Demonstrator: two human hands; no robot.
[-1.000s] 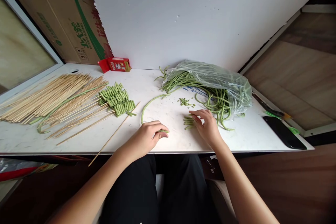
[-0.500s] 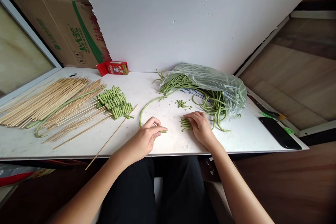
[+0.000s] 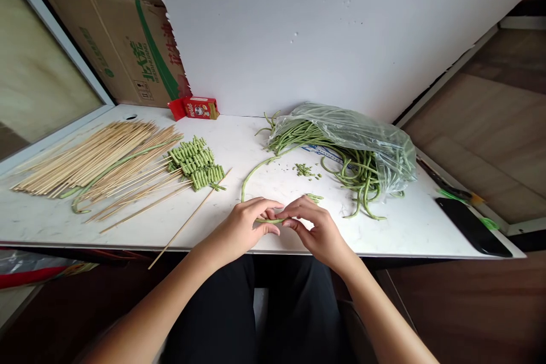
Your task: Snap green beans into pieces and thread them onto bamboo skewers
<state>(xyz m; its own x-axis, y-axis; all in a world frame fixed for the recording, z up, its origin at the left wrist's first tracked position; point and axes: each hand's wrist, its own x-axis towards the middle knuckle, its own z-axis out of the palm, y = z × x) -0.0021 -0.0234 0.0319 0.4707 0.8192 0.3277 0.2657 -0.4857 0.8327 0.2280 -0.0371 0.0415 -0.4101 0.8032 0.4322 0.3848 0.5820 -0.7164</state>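
My left hand and my right hand meet near the front edge of the white table. Both pinch the near end of one long green bean, which curves away from my fingers toward the bag. A small pile of cut bean pieces lies just behind my right hand. Further left, skewered bean pieces sit in rows on bamboo sticks.
A clear plastic bag of long beans lies at the back right. A heap of bamboo skewers covers the left side, one loose skewer overhanging the front edge. Small bean scraps, a red carton, a cardboard box, a black phone.
My right hand left the pile of cut pieces and moved left to join my left hand on the long bean. The left hand stayed on the bean's end.
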